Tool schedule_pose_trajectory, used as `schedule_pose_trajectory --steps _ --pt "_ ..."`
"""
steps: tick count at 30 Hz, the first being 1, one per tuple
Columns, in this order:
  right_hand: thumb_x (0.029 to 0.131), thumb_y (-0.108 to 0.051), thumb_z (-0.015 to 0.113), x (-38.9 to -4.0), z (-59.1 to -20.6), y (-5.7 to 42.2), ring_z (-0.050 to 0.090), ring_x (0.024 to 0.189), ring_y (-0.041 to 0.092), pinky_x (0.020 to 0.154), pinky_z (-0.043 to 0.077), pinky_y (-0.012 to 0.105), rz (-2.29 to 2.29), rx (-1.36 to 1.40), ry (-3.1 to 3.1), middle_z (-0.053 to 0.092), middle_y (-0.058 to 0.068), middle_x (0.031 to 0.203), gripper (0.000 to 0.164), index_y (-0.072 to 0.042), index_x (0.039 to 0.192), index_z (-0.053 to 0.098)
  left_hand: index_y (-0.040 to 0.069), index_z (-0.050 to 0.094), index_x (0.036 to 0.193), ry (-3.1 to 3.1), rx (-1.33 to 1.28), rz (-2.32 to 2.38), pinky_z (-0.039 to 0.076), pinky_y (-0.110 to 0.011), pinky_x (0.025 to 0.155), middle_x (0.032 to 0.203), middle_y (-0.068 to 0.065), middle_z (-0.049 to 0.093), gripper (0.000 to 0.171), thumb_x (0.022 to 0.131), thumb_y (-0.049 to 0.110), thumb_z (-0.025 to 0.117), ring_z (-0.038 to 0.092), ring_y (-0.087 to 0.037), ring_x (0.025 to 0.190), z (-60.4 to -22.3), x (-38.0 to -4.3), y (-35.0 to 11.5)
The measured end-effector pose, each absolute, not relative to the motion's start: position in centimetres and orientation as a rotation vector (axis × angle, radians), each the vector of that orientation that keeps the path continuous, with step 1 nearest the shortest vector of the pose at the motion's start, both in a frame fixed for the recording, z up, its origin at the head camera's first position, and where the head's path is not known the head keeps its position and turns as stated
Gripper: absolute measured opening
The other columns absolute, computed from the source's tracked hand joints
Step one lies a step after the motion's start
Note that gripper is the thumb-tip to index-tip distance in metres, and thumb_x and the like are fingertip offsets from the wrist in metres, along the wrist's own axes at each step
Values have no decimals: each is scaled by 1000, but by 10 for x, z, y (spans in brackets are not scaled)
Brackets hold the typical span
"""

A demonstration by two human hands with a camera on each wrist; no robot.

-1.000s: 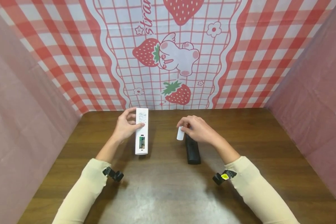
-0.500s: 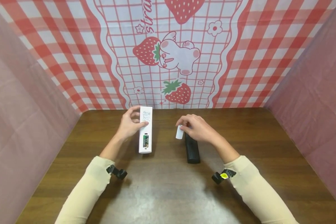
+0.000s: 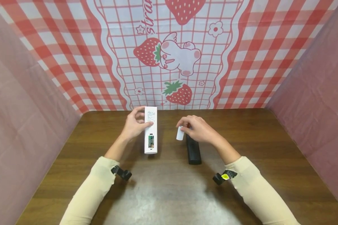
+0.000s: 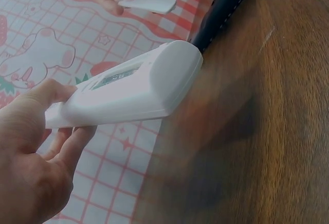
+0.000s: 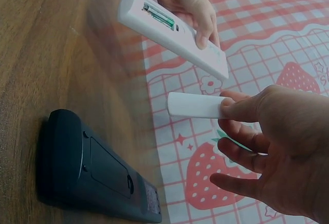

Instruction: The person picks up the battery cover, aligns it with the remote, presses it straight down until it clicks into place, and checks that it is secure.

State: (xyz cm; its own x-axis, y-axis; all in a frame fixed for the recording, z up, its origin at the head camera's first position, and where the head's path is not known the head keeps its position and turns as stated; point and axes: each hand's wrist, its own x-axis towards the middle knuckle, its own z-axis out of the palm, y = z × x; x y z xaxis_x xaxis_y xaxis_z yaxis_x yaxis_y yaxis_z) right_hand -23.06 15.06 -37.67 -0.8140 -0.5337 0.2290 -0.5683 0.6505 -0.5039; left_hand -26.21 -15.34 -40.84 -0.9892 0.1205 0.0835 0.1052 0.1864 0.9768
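Observation:
My left hand (image 3: 133, 125) grips a white remote control (image 3: 150, 128) by its upper left side, thumb on the back face and fingers beneath. The back faces up, printed text at the far end. Its uncovered battery compartment (image 5: 159, 16) shows a green battery or batteries inside. Between thumb and forefinger my right hand (image 3: 199, 128) pinches a white battery cover (image 5: 195, 105), apart from the remote and to its right. Under that hand a black remote control (image 3: 194, 153) lies back up, its own cover (image 5: 109, 165) in place; the hand partly hides it in the head view.
The brown wooden table (image 3: 169, 187) ends at a red checked cloth (image 3: 250, 62) with strawberry prints, standing behind it. Pink cloth walls (image 3: 25, 109) rise at both sides. Each wrist carries a small black camera (image 3: 125, 175).
My left hand has moved right with the white remote, bringing it closer to the battery cover. The right hand has shifted only slightly left, still pinching the cover.

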Motion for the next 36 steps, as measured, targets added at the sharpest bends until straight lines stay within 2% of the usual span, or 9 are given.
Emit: schedule_pose_trajectory --steps 6,12,23,30,36 --pt "106 -7 75 -231 -377 152 59 89 18 84 48 33 893 942 -2798 70 3 89 16 -6 121 81 2 46 166 2387 217 1994 74 -31 87 136 -23 68 83 91 -12 80 75 -9 91 -408 -262 -148" --pt "107 -8 75 -231 -376 150 59 88 17 82 48 32 914 950 -2805 72 5 93 15 -9 120 82 2 46 166 2384 228 2001 74 -31 87 138 -25 67 84 91 -13 80 75 -8 90 -406 -263 -146" --pt "106 -8 76 -230 -376 149 58 88 19 80 48 31 934 934 -2830 73 6 94 16 -8 121 82 3 45 167 2369 209 2009 74 -31 87 145 -31 65 86 90 -13 81 77 -12 95 -408 -262 -141" --pt "105 -7 77 -232 -376 150 61 89 20 81 52 32 996 944 -2806 75 8 97 17 -7 122 82 4 45 168 2357 214 2016 74 -34 91 146 -30 66 85 92 -12 80 78 -21 101 -407 -267 -136" --pt "106 -7 76 -232 -375 147 63 91 19 83 57 38 1046 990 -2775 77 9 100 16 -6 121 81 4 44 168 2339 197 2033 74 -34 90 145 -31 66 86 92 -14 80 78 -20 100 -406 -267 -133"
